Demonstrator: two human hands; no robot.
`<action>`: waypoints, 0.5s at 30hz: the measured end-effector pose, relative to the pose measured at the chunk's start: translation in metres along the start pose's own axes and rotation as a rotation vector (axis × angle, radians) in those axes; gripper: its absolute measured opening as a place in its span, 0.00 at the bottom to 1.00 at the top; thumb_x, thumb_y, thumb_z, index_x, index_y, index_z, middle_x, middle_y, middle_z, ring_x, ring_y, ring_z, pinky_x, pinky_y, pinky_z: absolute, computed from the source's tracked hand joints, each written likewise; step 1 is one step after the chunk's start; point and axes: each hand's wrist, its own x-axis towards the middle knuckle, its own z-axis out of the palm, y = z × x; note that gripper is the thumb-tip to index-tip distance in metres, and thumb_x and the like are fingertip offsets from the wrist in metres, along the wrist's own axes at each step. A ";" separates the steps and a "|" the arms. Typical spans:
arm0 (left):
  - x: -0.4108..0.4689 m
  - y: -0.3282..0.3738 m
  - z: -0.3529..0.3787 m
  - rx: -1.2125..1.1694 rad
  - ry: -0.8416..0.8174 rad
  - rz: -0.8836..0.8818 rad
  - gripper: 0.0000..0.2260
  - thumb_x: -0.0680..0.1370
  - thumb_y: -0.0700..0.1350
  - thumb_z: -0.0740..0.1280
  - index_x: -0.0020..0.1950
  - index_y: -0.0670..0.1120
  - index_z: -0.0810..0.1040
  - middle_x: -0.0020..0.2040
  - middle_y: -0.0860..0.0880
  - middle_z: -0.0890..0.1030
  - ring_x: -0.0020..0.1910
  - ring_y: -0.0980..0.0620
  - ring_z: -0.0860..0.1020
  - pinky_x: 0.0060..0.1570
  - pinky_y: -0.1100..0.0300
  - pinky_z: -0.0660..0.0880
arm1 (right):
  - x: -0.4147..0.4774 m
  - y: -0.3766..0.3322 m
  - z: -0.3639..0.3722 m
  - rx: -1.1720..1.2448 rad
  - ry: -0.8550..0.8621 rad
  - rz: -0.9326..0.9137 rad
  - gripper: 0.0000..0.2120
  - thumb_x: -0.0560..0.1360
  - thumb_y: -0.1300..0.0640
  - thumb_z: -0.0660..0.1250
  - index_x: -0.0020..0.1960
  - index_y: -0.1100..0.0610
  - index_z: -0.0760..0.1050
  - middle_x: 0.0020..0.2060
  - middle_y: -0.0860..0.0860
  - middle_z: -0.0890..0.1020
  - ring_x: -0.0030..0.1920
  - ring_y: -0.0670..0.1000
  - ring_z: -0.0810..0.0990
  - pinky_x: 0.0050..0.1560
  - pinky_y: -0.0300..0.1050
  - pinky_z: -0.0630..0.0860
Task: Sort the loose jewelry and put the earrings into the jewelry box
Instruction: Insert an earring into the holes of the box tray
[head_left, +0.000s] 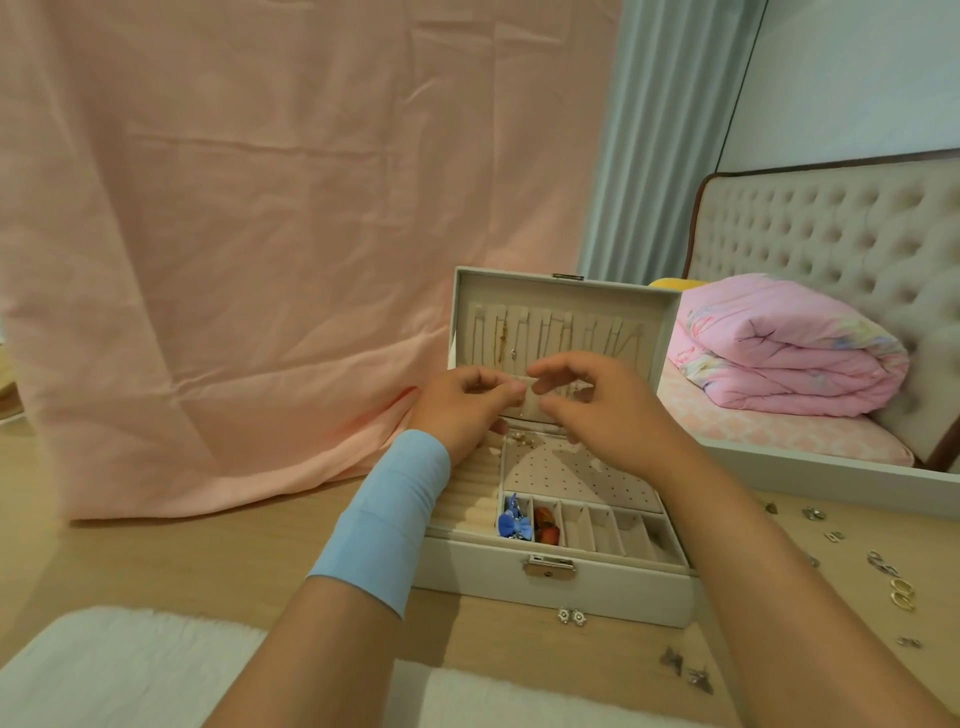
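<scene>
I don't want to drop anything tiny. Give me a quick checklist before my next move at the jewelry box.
1. jewelry box open: ok.
2. perforated earring panel in reach below the hands: ok.
3. Free divider slots: ok; only the blue bow earrings and red pieces take up two.
4. Item held securely between left hand and right hand: cannot tell; the fingertips meet, but anything between them is too small to make out.
5. Sorting done: not ok; loose jewelry lies on the table right of the box.

A wide light-blue band (384, 519) wraps the forearm behind the left hand (462, 410).
</scene>
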 end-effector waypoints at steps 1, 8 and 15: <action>0.000 0.002 0.001 -0.015 -0.010 -0.024 0.03 0.75 0.53 0.72 0.42 0.56 0.83 0.42 0.56 0.86 0.36 0.55 0.83 0.35 0.63 0.76 | -0.002 -0.003 -0.001 0.029 0.000 -0.019 0.13 0.75 0.57 0.74 0.55 0.40 0.81 0.48 0.41 0.84 0.36 0.33 0.78 0.44 0.43 0.75; -0.004 0.016 0.008 -0.187 -0.098 -0.172 0.06 0.72 0.54 0.72 0.46 0.56 0.85 0.44 0.53 0.86 0.40 0.54 0.84 0.36 0.59 0.77 | -0.003 -0.003 0.010 0.098 0.188 -0.016 0.12 0.70 0.57 0.80 0.48 0.43 0.83 0.40 0.42 0.85 0.35 0.34 0.77 0.43 0.40 0.73; -0.003 0.020 0.010 -0.181 -0.078 -0.170 0.07 0.75 0.51 0.70 0.49 0.51 0.84 0.41 0.54 0.85 0.36 0.54 0.81 0.34 0.60 0.76 | -0.002 0.005 0.003 0.262 0.153 0.020 0.08 0.75 0.59 0.75 0.51 0.46 0.85 0.40 0.43 0.86 0.28 0.42 0.79 0.34 0.35 0.78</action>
